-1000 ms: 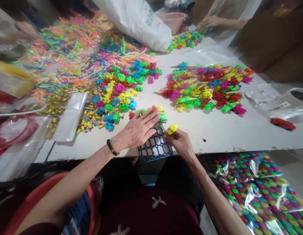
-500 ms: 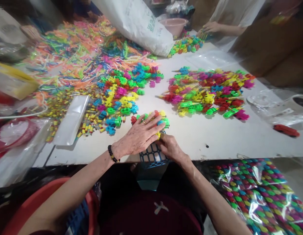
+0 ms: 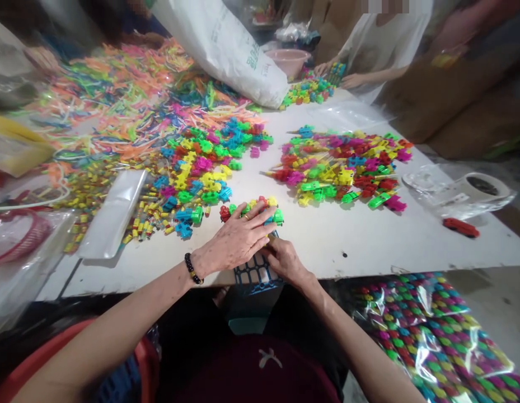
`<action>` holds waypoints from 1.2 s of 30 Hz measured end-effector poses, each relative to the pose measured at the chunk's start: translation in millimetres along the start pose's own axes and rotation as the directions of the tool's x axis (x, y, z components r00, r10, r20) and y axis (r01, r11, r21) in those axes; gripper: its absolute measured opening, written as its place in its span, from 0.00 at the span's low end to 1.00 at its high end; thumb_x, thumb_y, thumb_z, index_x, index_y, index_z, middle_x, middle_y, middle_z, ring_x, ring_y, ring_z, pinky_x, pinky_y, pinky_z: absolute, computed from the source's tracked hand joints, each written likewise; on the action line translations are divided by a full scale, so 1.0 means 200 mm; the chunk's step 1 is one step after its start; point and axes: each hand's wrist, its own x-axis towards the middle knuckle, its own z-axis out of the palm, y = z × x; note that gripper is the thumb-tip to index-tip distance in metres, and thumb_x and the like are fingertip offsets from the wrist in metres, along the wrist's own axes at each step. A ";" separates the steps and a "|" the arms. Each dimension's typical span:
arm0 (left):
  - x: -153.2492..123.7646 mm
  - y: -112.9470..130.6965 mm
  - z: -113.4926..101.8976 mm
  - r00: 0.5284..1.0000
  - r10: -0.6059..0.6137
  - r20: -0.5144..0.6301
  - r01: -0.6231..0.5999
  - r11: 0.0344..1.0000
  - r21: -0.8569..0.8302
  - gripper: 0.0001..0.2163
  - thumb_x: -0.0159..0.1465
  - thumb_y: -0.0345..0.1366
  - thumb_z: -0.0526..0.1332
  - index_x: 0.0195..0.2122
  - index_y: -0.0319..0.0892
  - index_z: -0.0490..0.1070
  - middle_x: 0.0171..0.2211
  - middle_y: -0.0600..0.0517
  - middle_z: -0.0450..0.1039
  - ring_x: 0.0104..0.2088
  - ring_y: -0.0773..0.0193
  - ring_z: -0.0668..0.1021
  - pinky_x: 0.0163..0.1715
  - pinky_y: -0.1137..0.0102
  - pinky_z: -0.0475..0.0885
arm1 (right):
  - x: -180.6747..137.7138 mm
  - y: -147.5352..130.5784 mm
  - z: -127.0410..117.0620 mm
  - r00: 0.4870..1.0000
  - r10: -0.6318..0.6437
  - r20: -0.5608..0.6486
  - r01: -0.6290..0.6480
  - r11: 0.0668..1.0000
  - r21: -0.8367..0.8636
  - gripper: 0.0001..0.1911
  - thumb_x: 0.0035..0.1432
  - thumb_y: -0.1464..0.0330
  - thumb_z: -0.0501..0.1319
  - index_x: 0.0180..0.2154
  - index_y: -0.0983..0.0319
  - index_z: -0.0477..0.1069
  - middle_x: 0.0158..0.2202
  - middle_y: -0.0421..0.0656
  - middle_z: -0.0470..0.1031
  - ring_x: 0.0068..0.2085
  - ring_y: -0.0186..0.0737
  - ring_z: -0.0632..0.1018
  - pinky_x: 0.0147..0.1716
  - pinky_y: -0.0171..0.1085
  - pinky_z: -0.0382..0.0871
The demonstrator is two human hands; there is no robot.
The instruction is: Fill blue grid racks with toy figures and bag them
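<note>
Left hand (image 3: 240, 232): palm down, nearly flat, fingers long and slightly parted; grip spread, not closed round anything that shows, though the palm's underside is hidden. It lies over the far part of a blue grid frame (image 3: 253, 274) and bright plastic toys (image 3: 278, 217) at that end, presumably to steady both. Whether those toys sit in the cells: can't tell.

Right hand (image 3: 287, 260): fingers curled in at the frame's right side, just beside the left fingertips. A scrap of yellow shows there; can't tell whether the grip has hold of it.

Frame reaches past the near edge of the worktop (image 3: 314, 240), likely to keep it close to the body.

Farther out: loose toy pile (image 3: 201, 173) left, stick-mounted toys (image 3: 347, 168) right, well apart, probably sorted by kind and within reach. Near right, below the worktop, wrapped toys (image 3: 431, 330) in rows.
</note>
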 end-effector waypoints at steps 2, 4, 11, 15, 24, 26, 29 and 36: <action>-0.01 0.01 -0.01 1.000 0.001 -0.003 -0.001 1.000 0.010 0.18 0.76 0.34 0.49 0.62 0.41 0.68 0.73 0.44 0.54 0.74 0.49 0.54 0.69 0.47 0.52 | 0.00 -0.01 0.02 1.000 -0.002 -0.021 0.002 1.000 0.012 0.06 0.63 0.69 0.56 0.36 0.60 0.72 0.33 0.45 0.78 0.34 0.41 0.76 0.36 0.37 0.70; -0.01 0.02 -0.01 1.000 0.006 -0.012 -0.006 1.000 0.020 0.17 0.76 0.34 0.49 0.62 0.41 0.69 0.72 0.44 0.54 0.74 0.49 0.54 0.69 0.47 0.53 | -0.01 -0.03 0.04 0.999 -0.016 -0.046 0.017 1.000 0.024 0.06 0.63 0.70 0.56 0.37 0.60 0.72 0.35 0.46 0.79 0.35 0.42 0.77 0.37 0.38 0.71; -0.02 0.01 -0.02 1.000 -0.009 -0.028 0.010 0.999 0.033 0.18 0.76 0.38 0.49 0.64 0.45 0.66 0.73 0.48 0.54 0.73 0.50 0.55 0.69 0.47 0.54 | -0.04 -0.04 -0.28 0.989 -0.033 -0.143 0.042 0.997 0.064 0.08 0.63 0.67 0.60 0.43 0.57 0.76 0.37 0.44 0.81 0.35 0.42 0.79 0.33 0.38 0.74; -0.03 0.01 -0.02 1.000 -0.020 -0.006 0.020 0.999 0.025 0.24 0.74 0.49 0.53 0.67 0.44 0.62 0.74 0.48 0.50 0.74 0.49 0.54 0.70 0.47 0.52 | 0.27 0.09 -0.65 0.909 -0.020 -0.417 -0.050 0.986 -0.156 0.09 0.64 0.64 0.59 0.42 0.58 0.77 0.44 0.48 0.81 0.46 0.48 0.80 0.45 0.45 0.75; -0.03 -0.01 0.02 0.998 -0.006 -0.057 0.011 0.995 0.099 0.25 0.73 0.46 0.54 0.68 0.46 0.60 0.74 0.51 0.52 0.72 0.51 0.57 0.70 0.53 0.57 | 1.31 0.21 -0.49 0.973 0.228 -0.035 -0.166 0.585 -0.794 0.28 0.66 0.51 0.58 0.57 0.65 0.74 0.63 0.61 0.67 0.62 0.67 0.65 0.58 0.65 0.58; -0.04 -0.03 0.04 0.996 0.006 -0.084 0.002 0.995 0.102 0.25 0.72 0.46 0.56 0.69 0.46 0.61 0.73 0.52 0.52 0.72 0.52 0.58 0.69 0.54 0.59 | 1.33 0.22 -0.44 0.950 0.312 -0.005 -0.175 0.520 -0.836 0.32 0.67 0.48 0.54 0.55 0.67 0.76 0.60 0.63 0.70 0.60 0.70 0.66 0.57 0.67 0.56; -0.04 -0.03 0.08 0.996 0.007 -0.093 0.002 0.996 0.093 0.26 0.72 0.46 0.56 0.69 0.46 0.61 0.74 0.52 0.51 0.72 0.51 0.58 0.68 0.54 0.60 | 1.22 0.25 -0.44 0.965 0.250 0.080 -0.061 0.509 -0.859 0.31 0.68 0.48 0.53 0.47 0.68 0.80 0.52 0.62 0.75 0.57 0.66 0.67 0.57 0.63 0.56; 0.01 -0.02 0.14 0.985 -0.037 -0.170 0.060 0.990 0.132 0.23 0.73 0.42 0.52 0.68 0.45 0.63 0.72 0.51 0.57 0.71 0.52 0.62 0.70 0.51 0.53 | 0.71 0.24 -0.59 0.927 -0.081 0.366 0.336 0.612 -0.716 0.10 0.65 0.68 0.58 0.44 0.59 0.76 0.47 0.48 0.77 0.55 0.53 0.67 0.61 0.58 0.50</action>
